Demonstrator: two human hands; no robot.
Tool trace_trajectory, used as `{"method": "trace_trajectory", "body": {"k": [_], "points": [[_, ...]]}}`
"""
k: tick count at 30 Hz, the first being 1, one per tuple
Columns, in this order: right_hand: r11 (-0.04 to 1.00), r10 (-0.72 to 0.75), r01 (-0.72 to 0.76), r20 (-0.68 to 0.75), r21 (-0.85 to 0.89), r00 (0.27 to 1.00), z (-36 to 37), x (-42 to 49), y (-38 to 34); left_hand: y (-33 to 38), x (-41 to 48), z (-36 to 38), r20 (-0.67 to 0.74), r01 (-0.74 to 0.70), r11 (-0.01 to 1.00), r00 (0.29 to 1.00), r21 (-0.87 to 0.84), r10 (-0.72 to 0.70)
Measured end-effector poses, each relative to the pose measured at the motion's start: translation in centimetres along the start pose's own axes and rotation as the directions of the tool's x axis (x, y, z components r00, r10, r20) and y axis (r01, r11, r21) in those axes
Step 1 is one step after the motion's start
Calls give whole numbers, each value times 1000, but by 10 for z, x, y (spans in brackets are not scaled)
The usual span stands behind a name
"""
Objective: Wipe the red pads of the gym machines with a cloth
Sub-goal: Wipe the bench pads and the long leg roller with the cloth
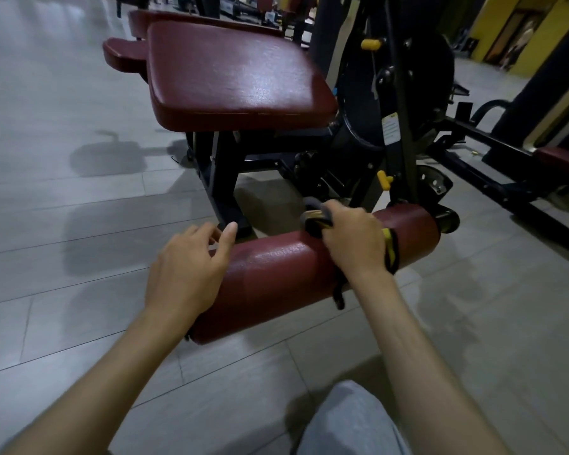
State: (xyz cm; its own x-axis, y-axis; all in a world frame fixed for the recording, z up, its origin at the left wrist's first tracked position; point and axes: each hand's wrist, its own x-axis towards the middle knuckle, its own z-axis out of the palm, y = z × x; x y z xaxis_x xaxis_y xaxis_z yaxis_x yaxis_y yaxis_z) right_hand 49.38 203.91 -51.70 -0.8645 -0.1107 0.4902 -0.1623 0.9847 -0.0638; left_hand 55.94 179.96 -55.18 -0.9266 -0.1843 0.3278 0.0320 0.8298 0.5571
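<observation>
So, right hand (pixel 352 241) grips the cloth (pixel 316 218) on top of the roller pad (pixel 276 277) mid-frame, pad's long axis running lower left to upper right, left hand (pixel 184 267) resting open on its lower-left end.

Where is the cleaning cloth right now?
In the head view, right of centre: the cloth is gripped in the right hand, pressed on top of the red roller pad.
</observation>
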Motion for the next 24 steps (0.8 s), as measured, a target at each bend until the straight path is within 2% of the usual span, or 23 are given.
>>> {"method": "trace_trajectory", "body": {"k": [2, 5, 9, 13, 16, 18, 20, 24], "points": [[995, -93, 95, -45, 41, 995, -1, -10, -7, -1, -1, 0, 2, 5, 1000, 1000, -3, -5], [990, -86, 91, -50, 104, 995, 2, -2, 26, -2, -5, 0, -20, 1, 999, 1000, -34, -2], [994, 92, -91, -5, 64, 996, 3, 23, 96, -3, -5, 1, -33, 34, 997, 999, -76, -37], [945, 326, -326, -14, 17, 945, 4, 41, 166, -5, -1, 2, -43, 51, 986, 997, -158, -58], [910, 414, -411, -50, 48, 909, 9, 48, 172, -2, 1, 4, -51, 71, 989, 996, -129, -78], [943, 331, -328, -56, 62, 942, 9, 41, 150, -2, 1, 5, -56, 80, 991, 995, -107, -86], [982, 177, -172, -68, 78, 982, 8, 29, 128, -2, 1, 5, -56, 77, 991, 995, -110, -84], [985, -72, 83, -73, 153, 995, 4, 8, 111, -2, 0, 5, -55, 71, 992, 996, -107, -77]]}}
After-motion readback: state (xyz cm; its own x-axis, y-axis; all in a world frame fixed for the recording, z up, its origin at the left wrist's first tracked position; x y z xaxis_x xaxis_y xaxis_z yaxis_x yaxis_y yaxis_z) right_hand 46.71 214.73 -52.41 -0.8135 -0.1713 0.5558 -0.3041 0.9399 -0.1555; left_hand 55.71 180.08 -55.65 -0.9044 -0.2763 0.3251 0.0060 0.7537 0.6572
